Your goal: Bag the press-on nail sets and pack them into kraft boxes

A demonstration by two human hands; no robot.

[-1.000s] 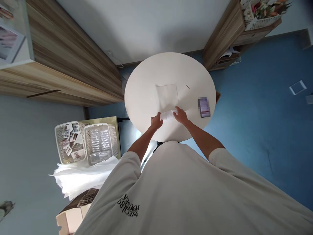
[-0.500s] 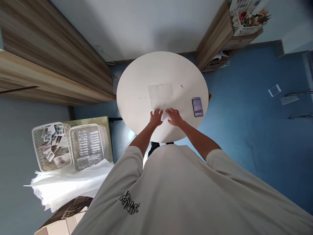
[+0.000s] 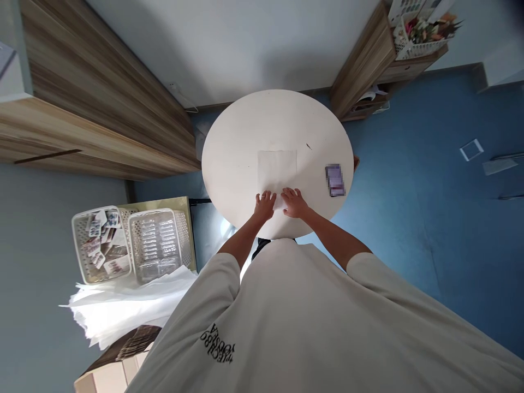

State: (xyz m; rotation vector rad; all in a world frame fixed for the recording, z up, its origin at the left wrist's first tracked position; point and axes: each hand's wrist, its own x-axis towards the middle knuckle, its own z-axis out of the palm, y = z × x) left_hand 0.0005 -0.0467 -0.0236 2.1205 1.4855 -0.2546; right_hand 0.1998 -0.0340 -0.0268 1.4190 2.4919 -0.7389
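Note:
A thin white sheet (image 3: 277, 166), perhaps paper or foam wrap, lies flat on the round white table (image 3: 237, 131). Its near edge looks folded or rolled into a narrow band between my hands. My left hand (image 3: 265, 206) curls over the left end of that band, fingers bent forward. At the right end, my right hand (image 3: 293, 203) holds on with its fingers in front and its thumb on the near side. Whatever lies inside the band is hidden. A phone with a blurred purple screen (image 3: 335, 180) rests to the right of the sheet.
On the left stand a white basket of printed cards (image 3: 77, 245) and a white basket of clear plastic packs (image 3: 180, 240). White sheets (image 3: 131, 300) are piled before them, above a cardboard box (image 3: 110, 376). Wooden cabinets (image 3: 135, 103) flank the table.
My hands have pressed down on the folded near edge, then curled round it again slightly nearer my body. The sheet lies flatter and squarer than a second ago. The camera view has shifted.

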